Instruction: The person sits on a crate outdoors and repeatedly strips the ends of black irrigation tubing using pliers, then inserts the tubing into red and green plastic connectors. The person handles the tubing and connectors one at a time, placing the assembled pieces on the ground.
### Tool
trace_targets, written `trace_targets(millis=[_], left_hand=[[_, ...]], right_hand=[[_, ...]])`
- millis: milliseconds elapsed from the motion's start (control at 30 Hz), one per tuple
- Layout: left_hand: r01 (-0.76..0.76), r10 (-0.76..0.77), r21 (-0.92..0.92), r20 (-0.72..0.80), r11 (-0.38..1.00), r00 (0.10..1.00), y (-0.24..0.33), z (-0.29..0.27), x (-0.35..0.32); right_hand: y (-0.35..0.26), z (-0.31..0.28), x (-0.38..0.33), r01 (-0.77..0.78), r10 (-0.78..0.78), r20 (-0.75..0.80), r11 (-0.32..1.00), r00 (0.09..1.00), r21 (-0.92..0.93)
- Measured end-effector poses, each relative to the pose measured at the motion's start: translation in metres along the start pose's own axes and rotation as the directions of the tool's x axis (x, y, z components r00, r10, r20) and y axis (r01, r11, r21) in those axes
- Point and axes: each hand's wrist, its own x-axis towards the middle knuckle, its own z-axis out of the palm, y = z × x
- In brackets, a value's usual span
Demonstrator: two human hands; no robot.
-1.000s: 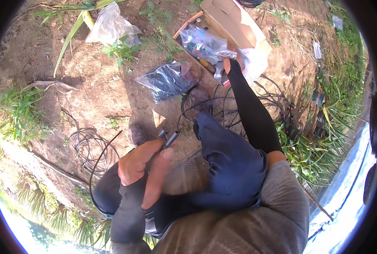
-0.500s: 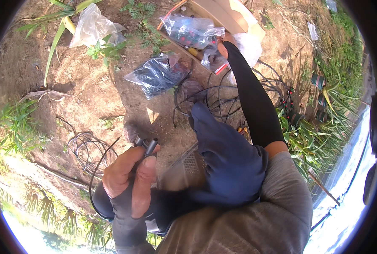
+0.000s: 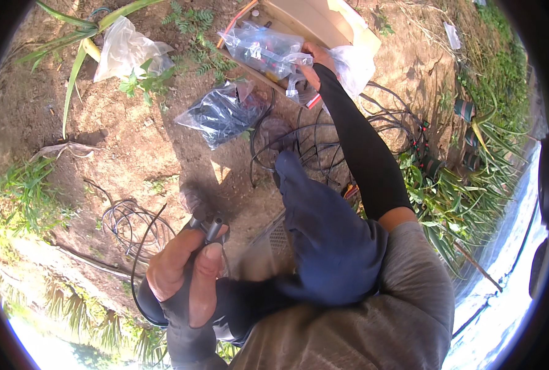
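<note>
My left hand (image 3: 185,262) is closed round black tubing (image 3: 214,229), with two cut ends poking up between the thumb and fingers. A thin black length curves down beside the wrist. Farther off, my right arm in a black sleeve reaches into an open cardboard box (image 3: 336,23). There my right hand (image 3: 317,61) is at the mouth of a clear plastic bag (image 3: 262,49) holding small coloured parts, and its fingers grip the film; the fingertips are partly hidden. A second clear bag (image 3: 222,114) full of black pieces lies on the soil just in front of the box.
Loose black tubing (image 3: 323,132) sprawls beside my foot, some with small red-tipped fittings (image 3: 423,129). Another coil of thin tubing (image 3: 129,222) lies at left. A crumpled clear bag (image 3: 129,52) rests among weeds. Spiky plants (image 3: 465,203) line the right side.
The view has shifted slightly. My right hand has moved a little over the bag in the box, with more of its back showing. My left hand still holds the tubing.
</note>
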Motion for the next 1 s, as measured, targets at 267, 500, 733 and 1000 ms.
trace_targets(millis=[267,500,733,1000], left_hand=[[0.014,-0.015,0.032,0.032,0.999,0.999,0.002,0.003,-0.002],[-0.027,0.025,0.042,0.049,0.999,0.998,-0.003,0.001,-0.005],[0.01,-0.016,0.084,0.073,0.996,0.997,-0.007,-0.004,-0.009],[-0.004,-0.006,0.107,0.089,0.994,0.996,-0.001,-0.008,-0.006]], right_hand=[[-0.052,0.012,-0.024,-0.424,0.422,0.12,0.764,0.898,0.487],[-0.066,0.024,-0.048,-0.34,0.318,0.148,0.72,0.937,0.606],[-0.066,0.016,-0.003,-0.023,0.244,0.399,0.875,0.884,-0.484],[-0.078,0.019,-0.012,-0.202,0.215,0.067,0.966,0.974,-0.165]])
